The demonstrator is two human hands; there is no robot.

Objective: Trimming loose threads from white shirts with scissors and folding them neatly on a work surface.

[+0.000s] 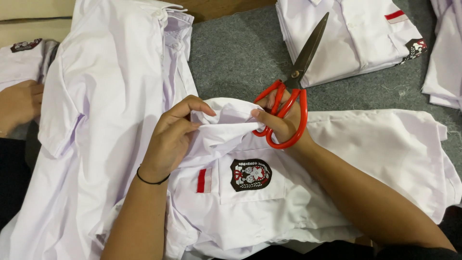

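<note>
A white shirt (365, 144) with a dark embroidered badge (250, 175) on its pocket and a small red-and-white tab (204, 180) lies in front of me. My left hand (171, 137) pinches a raised fold of its fabric (226, 118) near the collar. My right hand (284, 123) pinches the same fold from the right while its fingers sit through the red handles of large scissors (301, 67). The dark blades are closed and point up and away over the grey surface.
Another white shirt (110, 96) lies spread at the left. A folded stack of white shirts (356, 33) sits at the top right, more white cloth (445, 53) at the far right. Another person's hand (19, 103) rests at the left edge. Grey felt (236, 53) covers the work surface.
</note>
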